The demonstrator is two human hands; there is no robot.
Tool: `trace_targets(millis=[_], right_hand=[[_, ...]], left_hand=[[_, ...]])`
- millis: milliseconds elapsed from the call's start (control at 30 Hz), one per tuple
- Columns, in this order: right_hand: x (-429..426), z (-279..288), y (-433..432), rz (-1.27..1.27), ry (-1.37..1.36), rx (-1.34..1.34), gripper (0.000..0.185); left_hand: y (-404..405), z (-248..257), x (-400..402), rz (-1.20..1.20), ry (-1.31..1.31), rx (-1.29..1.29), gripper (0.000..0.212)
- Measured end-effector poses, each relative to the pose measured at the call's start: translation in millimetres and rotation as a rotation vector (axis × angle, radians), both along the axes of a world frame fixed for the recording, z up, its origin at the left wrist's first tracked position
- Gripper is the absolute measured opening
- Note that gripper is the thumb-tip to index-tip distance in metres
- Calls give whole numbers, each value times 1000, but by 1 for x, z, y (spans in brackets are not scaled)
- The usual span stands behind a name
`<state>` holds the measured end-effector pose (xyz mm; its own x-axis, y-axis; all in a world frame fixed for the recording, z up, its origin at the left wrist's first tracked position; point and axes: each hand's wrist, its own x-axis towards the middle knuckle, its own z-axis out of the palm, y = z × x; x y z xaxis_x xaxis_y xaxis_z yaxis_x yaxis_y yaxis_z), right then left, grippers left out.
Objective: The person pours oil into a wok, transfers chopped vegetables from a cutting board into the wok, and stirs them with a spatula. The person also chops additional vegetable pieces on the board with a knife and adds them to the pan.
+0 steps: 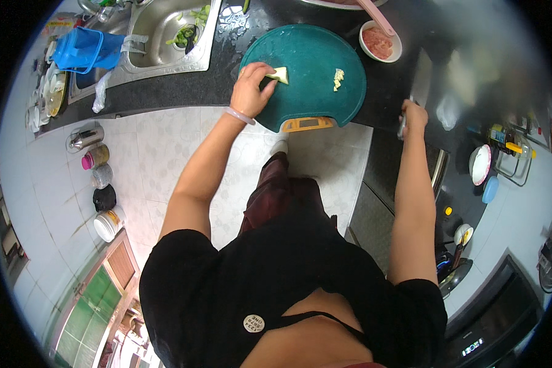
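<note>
My left hand (252, 87) is on the left side of a green cutting board (308, 99). Its fingers grip a pale vegetable piece (281, 75) with a trace of green skin. A small heap of diced pale bits (338, 79) lies on the board's right half. To the right of the board, my right hand (414, 118) is closed around the handle of a kitchen knife (422, 76). The blade points away from me over the dark counter, apart from the board. The board's orange handle (308, 124) juts past the counter's front edge.
A white bowl of minced meat (378, 43) stands beyond the board, a pink utensil (376, 16) above it. Green peelings lie in the steel sink (158, 32) at left, near a blue plastic basket (85, 48). A clear plastic bag (448, 112) sits right of the knife.
</note>
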<state>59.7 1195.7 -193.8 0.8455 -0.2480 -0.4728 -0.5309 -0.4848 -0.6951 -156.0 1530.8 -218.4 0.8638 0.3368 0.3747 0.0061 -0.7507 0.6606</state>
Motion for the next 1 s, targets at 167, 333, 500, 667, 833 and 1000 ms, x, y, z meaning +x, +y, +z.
trace_targets(millis=[167, 333, 500, 667, 833, 1000], right_hand=[[-89, 31, -14, -221, -340, 313, 27], [-155, 50, -19, 261, -318, 138, 23], [-157, 87, 61, 828, -260, -116, 38], [-145, 71, 105, 1179, -450, -172, 41], [-136, 68, 121, 1318, -458, -257, 37], [-130, 60, 120, 1362, -475, -251, 35]], left_hand=[[-31, -19, 2, 238, -21, -242, 28], [-32, -18, 18, 149, -81, -98, 28], [-25, -14, 28, 109, -193, -29, 19], [-13, -21, 34, -36, -181, -70, 12], [-12, -27, 34, -9, -187, -67, 10], [-9, -31, 32, -10, -177, -108, 10]])
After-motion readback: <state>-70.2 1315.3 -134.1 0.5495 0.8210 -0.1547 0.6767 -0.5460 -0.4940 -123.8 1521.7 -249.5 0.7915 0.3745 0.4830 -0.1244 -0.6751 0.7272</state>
